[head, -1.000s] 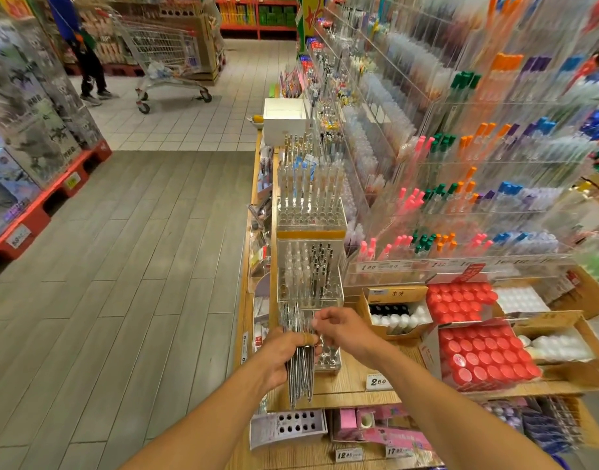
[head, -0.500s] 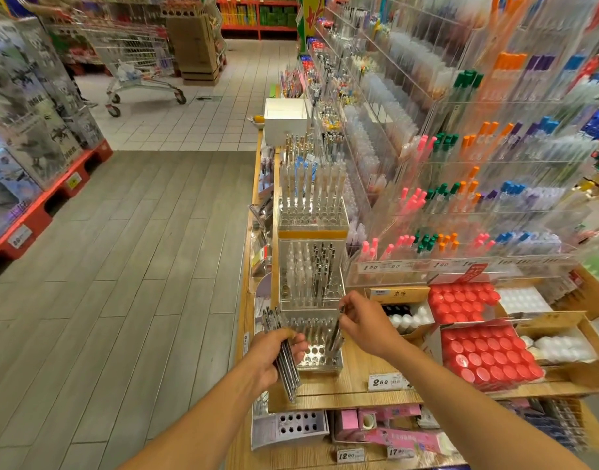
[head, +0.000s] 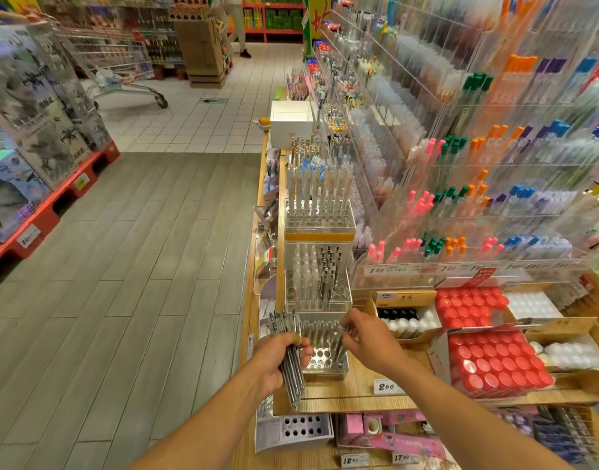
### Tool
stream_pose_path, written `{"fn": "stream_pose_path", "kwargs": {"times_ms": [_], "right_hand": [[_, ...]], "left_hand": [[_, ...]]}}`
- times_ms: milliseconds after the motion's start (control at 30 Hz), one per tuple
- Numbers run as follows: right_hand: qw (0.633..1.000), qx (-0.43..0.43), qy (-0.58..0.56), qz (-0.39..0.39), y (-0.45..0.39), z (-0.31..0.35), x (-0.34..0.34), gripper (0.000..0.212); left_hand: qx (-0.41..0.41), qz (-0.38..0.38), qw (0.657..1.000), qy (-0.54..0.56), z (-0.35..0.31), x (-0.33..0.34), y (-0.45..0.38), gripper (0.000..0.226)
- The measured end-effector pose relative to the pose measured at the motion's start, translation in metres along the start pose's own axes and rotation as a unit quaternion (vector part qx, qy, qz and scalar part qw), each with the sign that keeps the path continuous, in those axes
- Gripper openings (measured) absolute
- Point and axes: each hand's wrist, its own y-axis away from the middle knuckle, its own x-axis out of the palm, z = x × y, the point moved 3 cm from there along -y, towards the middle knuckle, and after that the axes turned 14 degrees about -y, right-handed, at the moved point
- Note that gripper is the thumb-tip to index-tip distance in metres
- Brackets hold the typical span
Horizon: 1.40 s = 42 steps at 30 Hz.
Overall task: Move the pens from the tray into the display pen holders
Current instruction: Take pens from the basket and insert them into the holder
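My left hand (head: 278, 359) grips a bundle of clear, silver-tipped pens (head: 290, 368), held slanted just left of a low clear pen holder (head: 325, 362) on the wooden shelf. My right hand (head: 369, 340) pinches a pen (head: 340, 344) that stands in the holder's right side, among several pens standing in its back rows. The holder's front holes show bare. Behind it rise a taller clear holder (head: 316, 283) with black and white pens and a third holder (head: 320, 212) with blue-capped pens. No tray is visible.
Boxes of red-capped bottles (head: 491, 362) and white ones (head: 406, 323) sit right of the holder. Acrylic racks of coloured pens (head: 477, 198) fill the right wall. An aisle of grey floor (head: 138, 266) lies left, with a shopping cart (head: 121, 69) and a person far back.
My left hand lifted the pen bundle up beside the low holder. My right hand took a pen from the bundle to the holder's right side and stays on it.
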Motion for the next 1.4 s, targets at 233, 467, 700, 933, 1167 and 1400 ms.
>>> {"fn": "stream_pose_path", "kwargs": {"times_ms": [233, 467, 700, 933, 1167, 1400], "right_hand": [[1.000, 0.002, 0.012, -0.007, -0.002, 0.005, -0.001, 0.011], [1.000, -0.001, 0.018, -0.005, 0.000, 0.008, -0.003, 0.014], [0.994, -0.049, 0.098, 0.021, 0.006, 0.004, 0.014, 0.020], [0.991, -0.032, 0.131, 0.010, 0.007, 0.008, 0.019, 0.025], [0.991, 0.064, -0.111, 0.025, 0.002, 0.027, 0.012, 0.021], [0.864, 0.200, -0.449, 0.110, 0.007, 0.034, 0.015, 0.020]], "left_hand": [[0.001, -0.005, 1.000, -0.013, 0.004, -0.003, -0.003, 0.021], [0.003, -0.016, 0.999, -0.030, 0.009, -0.006, -0.008, 0.020], [0.000, -0.007, 0.999, -0.036, 0.014, -0.006, -0.009, 0.020], [-0.001, -0.006, 0.999, -0.054, 0.016, -0.006, -0.008, 0.018], [0.000, 0.016, 0.997, -0.076, 0.017, 0.003, -0.005, 0.019], [-0.007, 0.078, 0.995, -0.065, 0.019, 0.017, -0.002, 0.032]]}}
